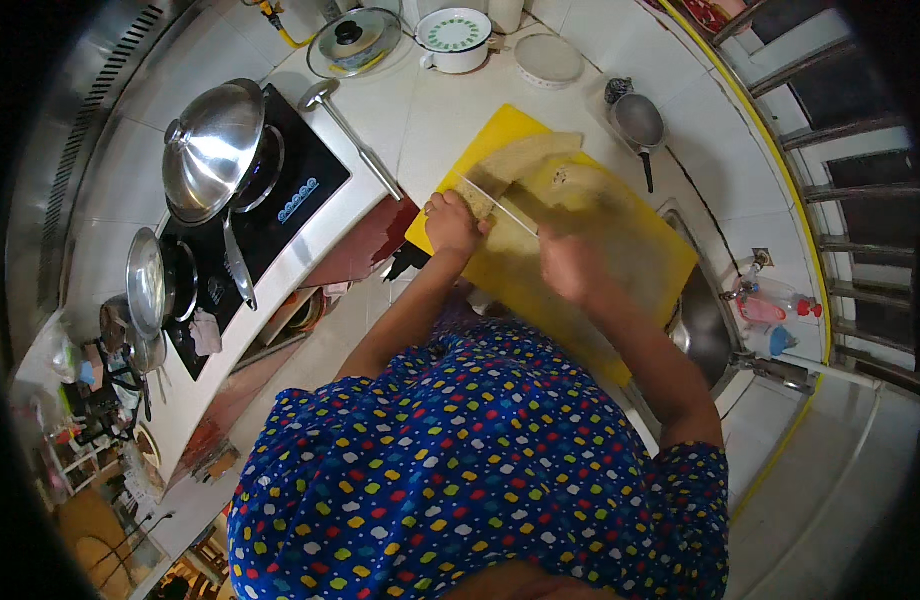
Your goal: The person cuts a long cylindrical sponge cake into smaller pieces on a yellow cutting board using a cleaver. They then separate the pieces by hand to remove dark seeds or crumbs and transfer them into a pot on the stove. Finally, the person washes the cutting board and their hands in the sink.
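Note:
A yellow cutting board [640, 262] lies on the counter before me, its lower right part reaching over the sink. My left hand [456, 223] presses with bent fingers on a flat, tan, rough-textured piece of food [527, 154] at the board's left side. In my right hand [572, 262], slightly blurred, is a knife [497, 204], its thin blade seen edge-on across the tan food near my left fingers. A pale, rounded lump with dark specks [580, 178], which I cannot identify, rests higher on the board.
Left are a black cooktop [310, 169], a domed steel lid [219, 150] on a pan, and a steel ladle [355, 142]. Behind the board stand a glass lid [355, 45], a white enamel pot [454, 41] and a round lidded container [548, 61]. A small saucepan [638, 124] and the sink [704, 322] are right.

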Tool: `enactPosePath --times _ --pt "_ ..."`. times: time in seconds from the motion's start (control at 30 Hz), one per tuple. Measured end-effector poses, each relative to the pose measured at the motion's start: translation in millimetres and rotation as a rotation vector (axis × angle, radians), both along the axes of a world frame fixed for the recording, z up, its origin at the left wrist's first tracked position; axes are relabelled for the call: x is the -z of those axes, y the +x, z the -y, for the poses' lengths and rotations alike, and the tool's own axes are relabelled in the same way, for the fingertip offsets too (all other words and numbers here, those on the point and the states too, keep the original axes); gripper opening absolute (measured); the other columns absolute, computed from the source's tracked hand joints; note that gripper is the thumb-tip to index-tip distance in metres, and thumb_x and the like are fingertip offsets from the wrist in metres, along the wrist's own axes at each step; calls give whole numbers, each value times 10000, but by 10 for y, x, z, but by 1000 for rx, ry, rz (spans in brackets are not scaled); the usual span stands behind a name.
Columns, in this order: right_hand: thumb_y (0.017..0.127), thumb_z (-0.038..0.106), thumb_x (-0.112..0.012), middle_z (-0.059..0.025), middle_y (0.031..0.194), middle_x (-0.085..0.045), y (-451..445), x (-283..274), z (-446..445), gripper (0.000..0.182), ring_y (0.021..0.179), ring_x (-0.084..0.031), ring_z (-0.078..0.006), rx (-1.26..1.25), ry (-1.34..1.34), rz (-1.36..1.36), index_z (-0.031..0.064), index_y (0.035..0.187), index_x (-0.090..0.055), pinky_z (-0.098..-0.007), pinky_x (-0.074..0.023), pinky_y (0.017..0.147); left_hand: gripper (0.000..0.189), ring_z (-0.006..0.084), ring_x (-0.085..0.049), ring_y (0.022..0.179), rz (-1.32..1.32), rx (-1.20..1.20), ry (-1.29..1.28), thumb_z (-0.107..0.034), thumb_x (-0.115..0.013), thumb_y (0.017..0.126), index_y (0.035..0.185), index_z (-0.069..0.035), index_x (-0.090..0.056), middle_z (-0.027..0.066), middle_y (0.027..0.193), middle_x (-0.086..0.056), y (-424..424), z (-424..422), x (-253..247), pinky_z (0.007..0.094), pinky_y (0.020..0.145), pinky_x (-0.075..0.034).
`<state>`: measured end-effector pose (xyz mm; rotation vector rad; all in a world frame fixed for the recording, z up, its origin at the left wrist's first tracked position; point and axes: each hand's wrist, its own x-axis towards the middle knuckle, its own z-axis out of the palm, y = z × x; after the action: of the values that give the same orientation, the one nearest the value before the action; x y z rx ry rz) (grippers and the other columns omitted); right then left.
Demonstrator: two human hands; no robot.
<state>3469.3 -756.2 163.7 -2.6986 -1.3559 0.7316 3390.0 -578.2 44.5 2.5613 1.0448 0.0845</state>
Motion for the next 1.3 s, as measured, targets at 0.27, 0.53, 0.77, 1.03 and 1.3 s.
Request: enactPosePath --times 0.27,0.53,0.77,1.03,1.3 --pt "795 66 -527 -218 788 -658 -54 152 -325 291 754 -666 -357 -69 85 109 -43 1064 -546 -472 -522 649 660 357 -497 1040 -5 19 14 -373 -775 631 1027 27 -431 195 1067 -475 16 -15 61 415 790 -517" --pt "805 57 -530 -213 811 -659 11 123 -122 217 759 -659 -367 -55 117 46 -14 1010 -549 -491 -519 669 649 362 -499 1058 1 10 52 -343 -799 618 1023 13 -438 191 1070 -483 46 62 87 415 794 -520" --pt "810 71 -553 -214 831 -657 140 386 -643 246 823 -651 -376 20 126 48 -16 1039 -540 -489 -517 682 649 361 -502 1040 22 -9 52 -354 -786 627 1028 19 -436 189 1060 -480 5 72 104 416 772 -525" --pt "829 95 -545 -226 838 -650 207 385 -525 248 804 -646 -396 -72 138 7 -24 1046 -551 -499 -510 689 677 327 -520 998 -11 50 127 -384 -805 609 1021 17 -448 160 1025 -479 92 172 84 378 718 -541" --pt "820 65 -527 -248 853 -643 175 544 -165 185 803 -636 -417 32 99 -70 -13 984 -559 -499 -509 698 648 355 -512 1005 124 9 62 -334 -793 600 1008 12 -427 189 1044 -481 49 125 152 410 781 -521"
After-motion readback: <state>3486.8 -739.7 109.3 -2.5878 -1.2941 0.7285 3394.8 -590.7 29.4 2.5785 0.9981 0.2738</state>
